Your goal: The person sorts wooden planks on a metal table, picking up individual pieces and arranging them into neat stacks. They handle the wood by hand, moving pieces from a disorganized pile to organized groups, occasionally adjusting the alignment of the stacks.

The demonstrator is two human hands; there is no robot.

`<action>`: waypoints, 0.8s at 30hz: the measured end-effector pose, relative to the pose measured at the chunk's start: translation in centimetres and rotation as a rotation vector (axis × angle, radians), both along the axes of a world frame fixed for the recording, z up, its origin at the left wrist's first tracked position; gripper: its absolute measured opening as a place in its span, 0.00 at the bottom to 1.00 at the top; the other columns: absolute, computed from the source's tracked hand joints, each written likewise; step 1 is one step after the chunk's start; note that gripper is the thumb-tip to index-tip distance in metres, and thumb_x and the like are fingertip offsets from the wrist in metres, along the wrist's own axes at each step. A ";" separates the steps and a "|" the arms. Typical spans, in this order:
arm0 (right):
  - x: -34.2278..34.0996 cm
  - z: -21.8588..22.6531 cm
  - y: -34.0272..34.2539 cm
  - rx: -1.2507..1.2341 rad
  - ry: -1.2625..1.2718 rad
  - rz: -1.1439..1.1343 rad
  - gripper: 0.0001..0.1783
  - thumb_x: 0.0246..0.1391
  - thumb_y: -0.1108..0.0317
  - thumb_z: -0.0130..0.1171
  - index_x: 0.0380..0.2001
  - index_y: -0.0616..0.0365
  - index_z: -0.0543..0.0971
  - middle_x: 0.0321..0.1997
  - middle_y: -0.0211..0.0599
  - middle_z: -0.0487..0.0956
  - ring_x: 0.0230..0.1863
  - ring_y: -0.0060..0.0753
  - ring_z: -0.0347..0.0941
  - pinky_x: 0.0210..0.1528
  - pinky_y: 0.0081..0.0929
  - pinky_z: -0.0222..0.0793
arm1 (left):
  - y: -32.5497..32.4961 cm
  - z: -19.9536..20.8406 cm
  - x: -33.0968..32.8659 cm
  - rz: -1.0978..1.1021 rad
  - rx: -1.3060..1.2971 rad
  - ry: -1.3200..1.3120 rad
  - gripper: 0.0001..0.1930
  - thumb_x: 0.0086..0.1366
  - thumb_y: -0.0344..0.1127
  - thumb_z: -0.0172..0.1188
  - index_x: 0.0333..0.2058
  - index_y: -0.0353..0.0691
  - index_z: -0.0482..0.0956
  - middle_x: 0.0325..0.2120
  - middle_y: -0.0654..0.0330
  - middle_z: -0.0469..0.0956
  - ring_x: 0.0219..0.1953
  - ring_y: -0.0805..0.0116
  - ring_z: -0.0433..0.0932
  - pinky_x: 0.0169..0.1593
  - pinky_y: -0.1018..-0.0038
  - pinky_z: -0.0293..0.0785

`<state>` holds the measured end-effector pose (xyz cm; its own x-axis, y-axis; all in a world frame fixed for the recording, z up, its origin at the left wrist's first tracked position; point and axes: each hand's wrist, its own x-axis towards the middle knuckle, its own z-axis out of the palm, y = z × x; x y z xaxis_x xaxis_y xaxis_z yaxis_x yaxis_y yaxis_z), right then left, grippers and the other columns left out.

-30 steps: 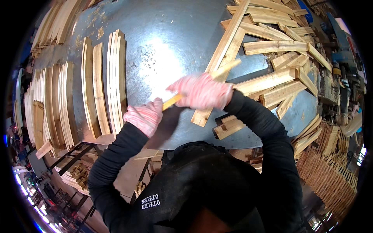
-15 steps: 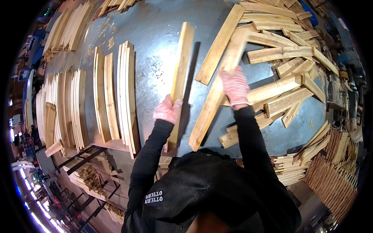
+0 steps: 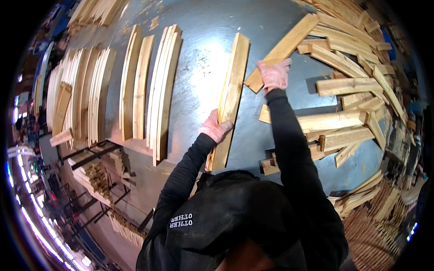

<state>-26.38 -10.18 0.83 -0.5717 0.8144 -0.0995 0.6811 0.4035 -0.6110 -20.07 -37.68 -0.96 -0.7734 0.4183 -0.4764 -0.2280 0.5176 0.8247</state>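
My left hand [image 3: 215, 127], in a pink-and-white work glove, is closed round the lower part of a pair of wooden boards [image 3: 234, 77] that stand on edge side by side. Their near ends lie close to the front of the metal table. Farther off to the right, my gloved right hand [image 3: 275, 75] grips the lower part of another wooden board [image 3: 294, 37], which slants away up to the right. Its thumb and fingers hide part of this board. A gap of table separates the two holds.
Jumbled loose boards [image 3: 346, 86] cover the table's right side. Upright rows of boards [image 3: 165, 90] stand left of my left hand, with a denser stack [image 3: 101, 90] beyond. The metal table [image 3: 199, 58] carries some sawdust. More stacked wood [image 3: 375, 226] sits at lower right.
The board my right hand was carrying now lies against the one in my left hand. My right hand has moved up to grip another slanted board. The view has shifted.
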 end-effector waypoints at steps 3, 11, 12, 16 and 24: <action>-2.3 -7.4 6.7 -0.415 0.162 0.080 0.45 0.43 0.47 0.69 0.54 0.72 0.66 0.51 0.59 0.77 0.55 0.50 0.74 0.61 0.35 0.65 | -0.4 1.5 -2.7 -0.017 0.371 -0.217 0.26 0.54 0.35 0.66 0.51 0.32 0.74 0.39 0.58 0.80 0.41 0.70 0.76 0.48 0.73 0.74; 3.0 5.2 10.4 -0.321 -0.036 0.583 0.27 0.55 0.56 0.65 0.54 0.59 0.74 0.46 0.43 0.82 0.46 0.32 0.78 0.49 0.27 0.71 | -3.6 3.0 -10.5 0.128 0.391 -0.372 0.28 0.59 0.38 0.68 0.56 0.35 0.71 0.37 0.60 0.81 0.34 0.73 0.81 0.40 0.74 0.80; 2.9 6.7 11.7 -0.197 -0.049 0.644 0.27 0.56 0.55 0.65 0.54 0.60 0.74 0.45 0.42 0.81 0.45 0.32 0.77 0.48 0.28 0.71 | -3.7 2.3 -11.1 0.158 0.445 -0.393 0.28 0.59 0.37 0.67 0.56 0.35 0.70 0.37 0.58 0.81 0.34 0.69 0.82 0.41 0.72 0.80; 2.0 9.2 12.3 -0.225 -0.140 0.762 0.27 0.56 0.54 0.64 0.52 0.62 0.75 0.42 0.40 0.81 0.44 0.33 0.77 0.48 0.29 0.72 | -3.3 2.4 -10.9 0.187 0.934 -0.678 0.29 0.56 0.32 0.67 0.56 0.35 0.66 0.40 0.47 0.78 0.42 0.49 0.81 0.44 0.51 0.83; 4.0 5.7 -3.0 -1.271 0.217 0.574 0.20 0.59 0.61 0.61 0.47 0.67 0.77 0.37 0.43 0.82 0.37 0.34 0.81 0.45 0.28 0.77 | 1.4 -2.0 -9.3 0.247 1.285 -0.909 0.43 0.57 0.68 0.59 0.54 0.30 0.69 0.44 0.45 0.77 0.42 0.45 0.79 0.49 0.50 0.76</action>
